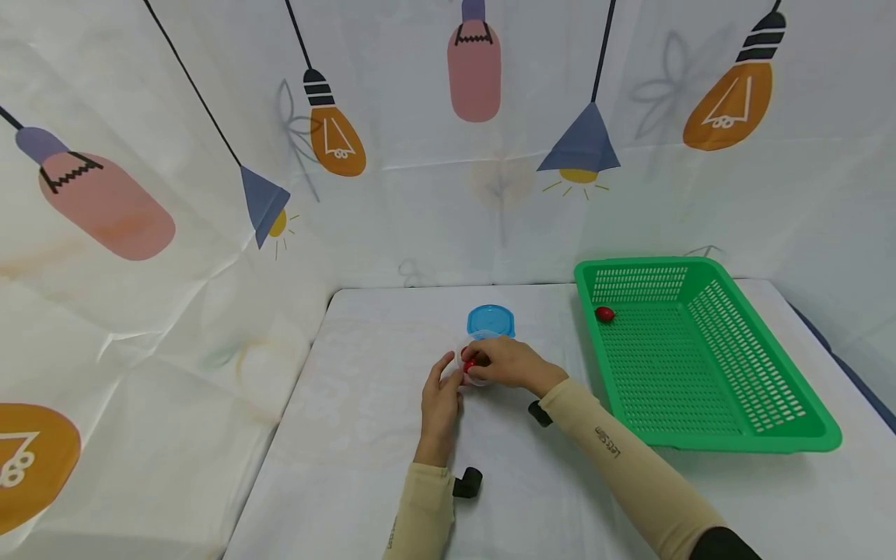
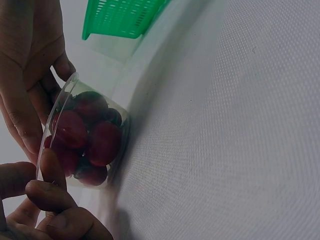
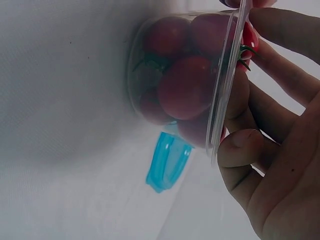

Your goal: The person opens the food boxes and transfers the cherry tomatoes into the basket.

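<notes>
Several tomatoes (image 3: 185, 87) in a clear tub (image 3: 228, 82), one tomato (image 1: 605, 314) in a basket (image 1: 686, 381)

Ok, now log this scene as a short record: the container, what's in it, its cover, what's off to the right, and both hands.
Container: clear cup, uncovered, on the white table
Contents: several red tomatoes, exact count unclear
Cover: blue lid, lying on the table just beyond the cup
To the right: green basket with a lone tomato near its far left corner
Left hand: holds the cup's side
Right hand: fingers around a stemmed tomato at the cup's mouth
</notes>
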Motion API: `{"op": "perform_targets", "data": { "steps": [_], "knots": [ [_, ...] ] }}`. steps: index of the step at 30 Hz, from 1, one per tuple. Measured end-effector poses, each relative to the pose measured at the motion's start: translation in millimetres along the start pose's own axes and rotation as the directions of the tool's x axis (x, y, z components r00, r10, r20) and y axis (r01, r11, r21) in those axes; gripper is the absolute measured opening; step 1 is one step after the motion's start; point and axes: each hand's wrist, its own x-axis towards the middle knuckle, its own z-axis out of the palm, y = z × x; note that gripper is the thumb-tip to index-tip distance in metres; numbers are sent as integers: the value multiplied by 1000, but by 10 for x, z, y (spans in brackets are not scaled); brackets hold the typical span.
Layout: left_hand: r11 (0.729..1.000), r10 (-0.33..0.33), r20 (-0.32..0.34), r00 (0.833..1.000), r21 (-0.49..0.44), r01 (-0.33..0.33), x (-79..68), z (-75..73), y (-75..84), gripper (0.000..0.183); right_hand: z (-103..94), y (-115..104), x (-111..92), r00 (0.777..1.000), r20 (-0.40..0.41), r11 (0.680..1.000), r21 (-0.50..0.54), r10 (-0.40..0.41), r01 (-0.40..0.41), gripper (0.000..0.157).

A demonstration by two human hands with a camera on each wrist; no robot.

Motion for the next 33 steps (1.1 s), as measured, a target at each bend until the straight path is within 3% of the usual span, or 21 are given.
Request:
{"op": "perform_targets", "data": {
  "steps": [27, 33],
  "knots": [
    [1000, -2, 6, 1000, 8, 2, 13, -26, -7, 45, -8, 2, -16, 1000, -7, 999, 27, -27, 27, 26],
    [1000, 5, -12, 1000, -4, -5, 185, -38, -288, 43, -9, 8, -17, 1000, -6, 999, 53, -2, 2, 30]
  ]
}}
